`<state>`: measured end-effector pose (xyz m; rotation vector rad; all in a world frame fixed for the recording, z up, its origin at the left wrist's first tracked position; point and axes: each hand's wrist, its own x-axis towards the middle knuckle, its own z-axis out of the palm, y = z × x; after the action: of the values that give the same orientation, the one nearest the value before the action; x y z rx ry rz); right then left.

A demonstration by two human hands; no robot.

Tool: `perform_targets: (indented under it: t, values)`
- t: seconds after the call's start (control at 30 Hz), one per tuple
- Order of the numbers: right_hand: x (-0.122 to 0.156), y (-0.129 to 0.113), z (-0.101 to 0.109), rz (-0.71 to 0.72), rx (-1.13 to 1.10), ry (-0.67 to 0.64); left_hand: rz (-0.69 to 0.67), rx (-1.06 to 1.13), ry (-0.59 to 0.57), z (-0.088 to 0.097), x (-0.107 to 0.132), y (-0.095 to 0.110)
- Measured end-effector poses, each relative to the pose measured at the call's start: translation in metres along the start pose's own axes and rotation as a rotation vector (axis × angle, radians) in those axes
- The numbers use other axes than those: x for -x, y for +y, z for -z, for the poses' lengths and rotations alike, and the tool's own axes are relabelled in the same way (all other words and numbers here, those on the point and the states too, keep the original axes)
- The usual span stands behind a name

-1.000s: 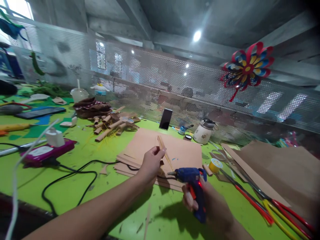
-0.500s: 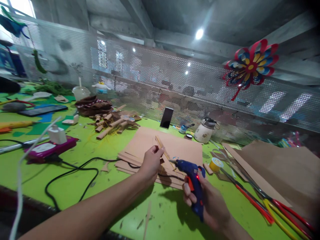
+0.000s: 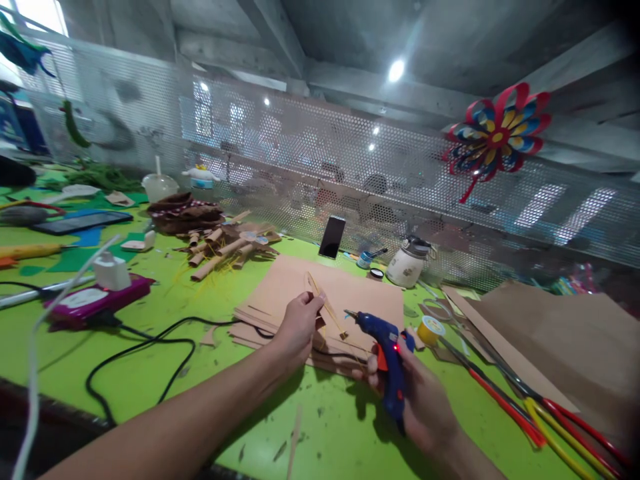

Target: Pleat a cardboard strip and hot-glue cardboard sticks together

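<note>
My left hand [image 3: 299, 325] pinches a thin wooden stick [image 3: 327, 307] and holds it slanted above a stack of brown cardboard sheets [image 3: 350, 293]. My right hand [image 3: 423, 403] is wrapped round the grip of a blue hot glue gun [image 3: 387, 347] with a red light lit on its side. The gun's nozzle points left and sits just right of the stick's lower end, a small gap away. A black cord runs from under the cardboard across the green table [image 3: 150, 300].
A black phone [image 3: 332, 237] leans on the perforated metal screen. Cardboard rolls [image 3: 225, 245], a white jar [image 3: 406, 267], a yellow tape roll [image 3: 430, 329], red and yellow sticks [image 3: 530, 413], a pink power strip [image 3: 95, 299] and large cardboard pieces [image 3: 560, 333] lie around. A paper pinwheel [image 3: 495, 133] hangs on the screen.
My right hand has raised the glue gun and moved its nozzle up and left toward the stick. My left hand has tilted the stick lower over the cardboard.
</note>
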<state>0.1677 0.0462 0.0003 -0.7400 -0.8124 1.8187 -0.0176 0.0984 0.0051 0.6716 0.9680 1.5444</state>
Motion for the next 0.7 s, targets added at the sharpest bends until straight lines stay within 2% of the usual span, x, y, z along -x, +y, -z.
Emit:
perform_targets:
  t: [0.23,0.33,0.47,0.57,0.7]
  values:
    - [-0.003,-0.008,0.004,0.107,0.053,0.053,-0.068,-0.13,-0.024,0.001,-0.001,0.0]
    - [0.0,-0.016,0.004,0.19,0.145,0.064,-0.149,-0.256,-0.028,0.001,-0.001,0.0]
    - [0.007,-0.029,0.009,0.236,0.32,0.101,-0.225,-0.341,-0.111,0.0,0.0,0.001]
    - [0.006,-0.038,0.015,0.284,0.535,0.168,-0.194,-0.353,-0.167,-0.002,0.003,0.002]
    - [-0.006,-0.045,0.027,0.444,0.842,0.281,-0.017,-0.291,-0.217,-0.005,0.01,0.002]
